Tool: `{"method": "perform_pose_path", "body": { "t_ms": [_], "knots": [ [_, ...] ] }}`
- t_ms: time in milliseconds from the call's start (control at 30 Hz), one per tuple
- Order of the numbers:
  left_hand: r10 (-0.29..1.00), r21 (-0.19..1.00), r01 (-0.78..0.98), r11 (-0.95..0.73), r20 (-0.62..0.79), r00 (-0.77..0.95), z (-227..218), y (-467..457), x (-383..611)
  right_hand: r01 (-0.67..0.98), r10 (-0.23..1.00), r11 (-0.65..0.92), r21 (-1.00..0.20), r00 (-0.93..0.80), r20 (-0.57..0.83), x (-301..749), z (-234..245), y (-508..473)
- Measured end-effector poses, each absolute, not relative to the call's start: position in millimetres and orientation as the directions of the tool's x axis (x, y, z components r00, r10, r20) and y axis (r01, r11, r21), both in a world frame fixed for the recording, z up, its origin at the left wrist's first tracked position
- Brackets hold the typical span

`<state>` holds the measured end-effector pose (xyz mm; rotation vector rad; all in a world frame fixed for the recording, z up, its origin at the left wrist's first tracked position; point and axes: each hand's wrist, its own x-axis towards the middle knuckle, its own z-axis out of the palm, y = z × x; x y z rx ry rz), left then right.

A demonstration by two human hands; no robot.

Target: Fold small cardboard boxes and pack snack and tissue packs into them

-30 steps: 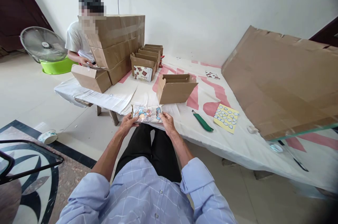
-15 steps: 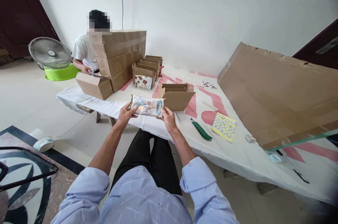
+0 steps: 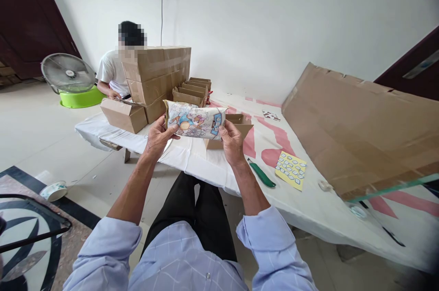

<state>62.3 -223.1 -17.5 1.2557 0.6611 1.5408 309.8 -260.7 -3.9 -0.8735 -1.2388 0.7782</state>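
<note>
A printed packet (image 3: 195, 121), pale with a cartoon figure and a blue label, is held level above the table's near edge. My left hand (image 3: 160, 138) grips its left end, thumb on the front. At the right end my right hand (image 3: 233, 140) holds it the same way. Behind the packet stands an open cardboard box (image 3: 241, 122), partly hidden by it and by my right hand. Several more open cardboard boxes (image 3: 192, 92) stand in a row farther back.
Stacked closed cartons (image 3: 157, 71) are at the left, near a person (image 3: 113, 74) handling a carton (image 3: 123, 115). To the right lie a green cutter (image 3: 262, 173), a yellow sticker sheet (image 3: 291, 170) and a large cardboard panel (image 3: 360, 131). A fan (image 3: 68, 71) stands beyond the table.
Both hands have raised the packet and brought it closer to me. It now covers part of the open box behind it. The view has tilted slightly upward.
</note>
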Motion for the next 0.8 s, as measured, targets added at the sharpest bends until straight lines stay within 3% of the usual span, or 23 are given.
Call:
{"method": "perform_pose_path", "body": {
  "t_ms": [133, 267, 367, 500, 800],
  "knots": [
    [0.944, 0.892, -0.341, -0.296, 0.327, 0.036, -44.9, -222.2, 63.7, -0.048, 0.891, 0.432, -0.900, 0.179, 0.418, 313.0, -26.4, -259.7],
    [0.997, 0.964, -0.265, -0.014, 0.035, 0.075, -103.5, -225.3, 66.8, -0.071, 0.964, 0.224, -0.972, 0.164, 0.210, 315.0, -84.6, -263.3],
    [0.989, 0.976, -0.191, 0.103, -0.080, 0.125, -139.7, -231.1, 64.3, -0.099, 0.983, 0.082, -0.992, 0.175, 0.064, 313.9, -129.5, -267.9],
    [0.983, 0.982, -0.143, 0.128, -0.105, 0.153, -157.9, -227.4, 56.1, -0.148, 0.987, 0.026, -0.989, 0.158, 0.002, 310.5, -159.2, -265.8],
    [0.984, 0.988, -0.143, 0.060, -0.034, 0.173, -145.4, -192.5, 39.7, -0.076, 0.996, 0.062, -0.995, 0.069, 0.057, 310.4, -168.5, -247.4]
  ]
}}
